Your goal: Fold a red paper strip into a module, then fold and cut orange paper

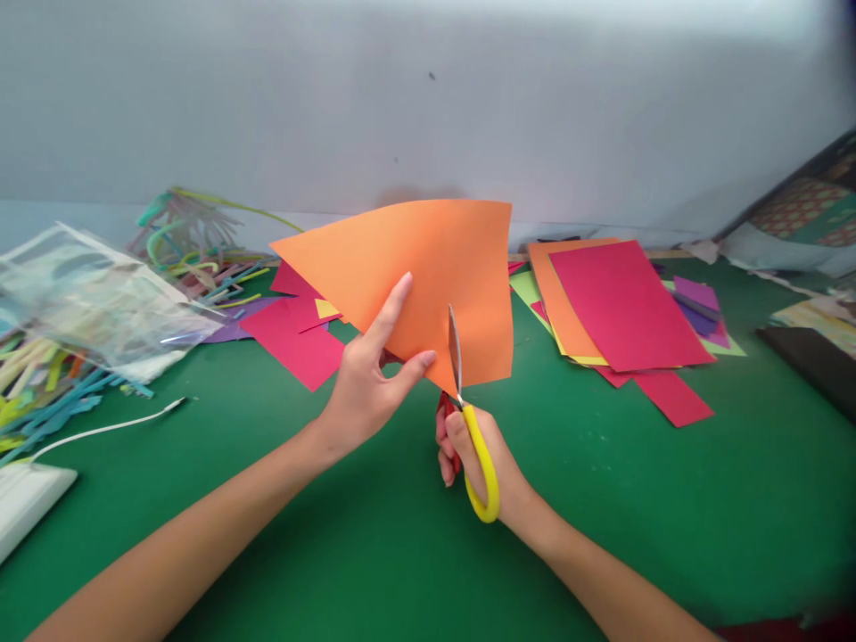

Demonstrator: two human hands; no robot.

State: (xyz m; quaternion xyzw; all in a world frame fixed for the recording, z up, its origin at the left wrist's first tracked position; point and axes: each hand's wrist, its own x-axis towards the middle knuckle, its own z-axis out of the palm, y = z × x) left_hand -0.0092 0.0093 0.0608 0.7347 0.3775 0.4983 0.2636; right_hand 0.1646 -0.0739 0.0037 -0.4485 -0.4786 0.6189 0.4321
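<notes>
An orange sheet of paper is held up above the green table, its left corner pointing out to the side. My left hand grips the sheet at its lower left edge, with thumb and index finger on the near face and the other fingers hidden behind. In my right hand is a pair of scissors with a yellow and a red handle loop. One blade shows in front of the paper near its lower edge; the other is hidden behind it.
Sheets of red paper and other colours lie stacked at the right, beside a dark flat object. Pink paper lies at the left. Further left are a clear plastic bag, pipe cleaners and a white device with a cable.
</notes>
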